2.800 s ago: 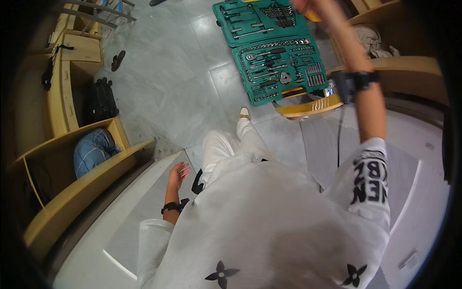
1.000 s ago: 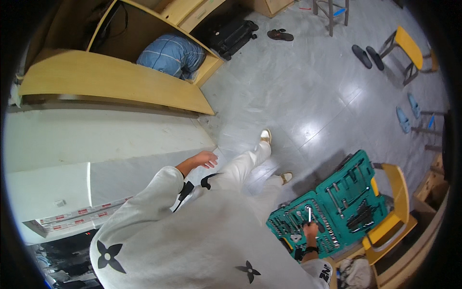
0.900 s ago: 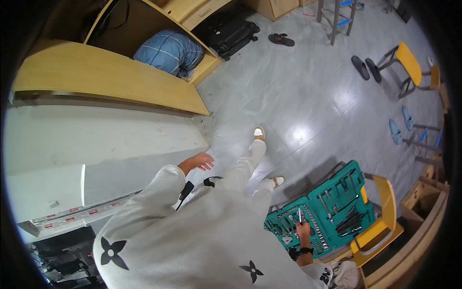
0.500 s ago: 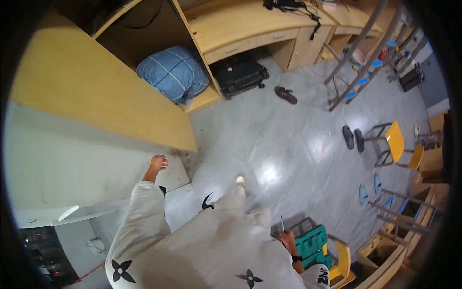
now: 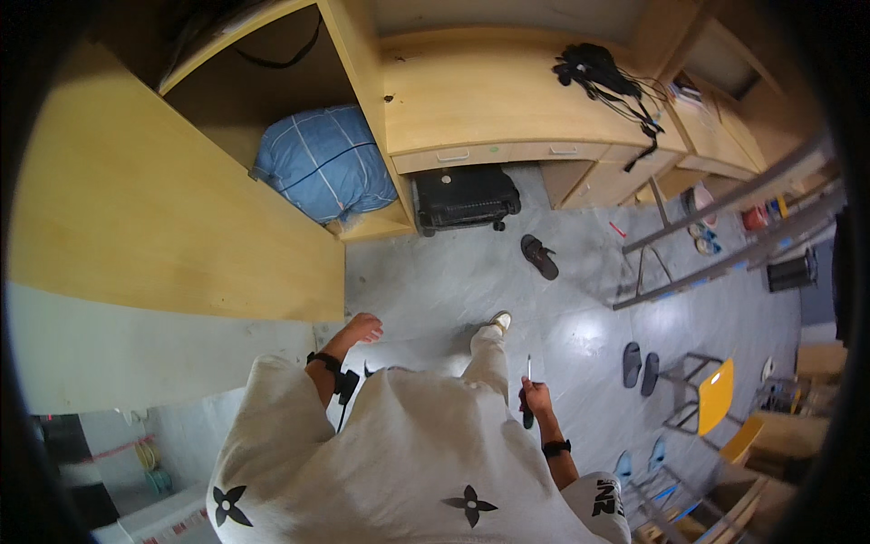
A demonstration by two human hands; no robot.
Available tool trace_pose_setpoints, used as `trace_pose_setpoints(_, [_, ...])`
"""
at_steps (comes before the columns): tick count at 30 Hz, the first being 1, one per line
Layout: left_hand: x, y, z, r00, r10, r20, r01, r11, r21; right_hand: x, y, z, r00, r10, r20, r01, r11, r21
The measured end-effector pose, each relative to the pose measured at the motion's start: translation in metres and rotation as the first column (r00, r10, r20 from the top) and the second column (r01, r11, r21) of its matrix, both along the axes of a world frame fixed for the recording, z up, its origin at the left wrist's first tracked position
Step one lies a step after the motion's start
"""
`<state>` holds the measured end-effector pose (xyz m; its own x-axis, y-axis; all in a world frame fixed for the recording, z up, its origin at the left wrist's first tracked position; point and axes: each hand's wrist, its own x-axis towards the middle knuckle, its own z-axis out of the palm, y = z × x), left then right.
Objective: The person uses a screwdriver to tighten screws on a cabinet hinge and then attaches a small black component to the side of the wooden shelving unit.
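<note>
The left hand (image 5: 364, 327) hangs loose beside the person's body, its fingers slack and a little apart, and it holds nothing. A dark band with a small black device (image 5: 337, 374) sits on that wrist, just below the hand. Above and to the left of this hand stands the pale wooden panel (image 5: 163, 227) of a cupboard, and further up, in an open compartment, lies a blue checked bundle (image 5: 324, 161). Whether the hand touches the panel I cannot tell; it seems only near to it.

To the right, the right hand (image 5: 536, 399) is closed on a thin tool (image 5: 528, 385), so the grip is clamped around it. The tool has a slim, light metal shaft that points up out of the fist, and a dark handle whose end comes out under the fist. The tip is too small to make out, so the kind of tool stays unclear. A dark band is on this wrist too, below the grip.

Up from this grip, a white shoe (image 5: 498, 320) is on the grey floor (image 5: 580, 317). Further up stand a black case (image 5: 464, 195) under the desk (image 5: 489, 100) and a single dark sandal (image 5: 539, 257). To the right of the grip lie two dark slippers (image 5: 640, 367) and a yellow chair (image 5: 716, 399), cut off partly by the dark rim.
</note>
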<state>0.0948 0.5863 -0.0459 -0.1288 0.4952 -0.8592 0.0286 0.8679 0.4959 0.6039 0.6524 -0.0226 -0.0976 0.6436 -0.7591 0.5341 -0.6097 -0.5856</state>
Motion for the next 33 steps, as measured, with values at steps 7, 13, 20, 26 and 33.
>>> trace_pose_setpoints(7, [0.026,0.166,0.034,0.996,0.081,0.038,-0.087,0.978,0.192,-0.017,0.208,0.043,0.958,0.274,-0.078,-0.247,0.935,0.256])
trace_pose_setpoints(13, [0.006,0.296,0.083,0.984,0.132,-0.120,-0.053,0.859,0.509,-0.022,0.315,0.050,0.903,0.430,-0.009,-0.413,0.872,0.262])
trace_pose_setpoints(20, [-0.081,0.456,0.088,0.655,0.247,-0.714,0.206,0.850,0.484,-0.039,0.369,0.052,0.927,0.365,0.088,-0.376,0.900,0.221])
trace_pose_setpoints(26, [-0.159,0.542,0.080,0.346,0.279,-0.896,0.180,0.917,0.355,-0.077,0.388,0.058,0.931,0.325,0.168,-0.335,0.941,0.036])
trace_pose_setpoints(33, [-0.204,0.606,0.055,0.332,0.288,-0.898,0.317,0.863,0.393,-0.012,0.355,-0.050,0.804,0.448,0.392,-0.556,0.800,0.226])
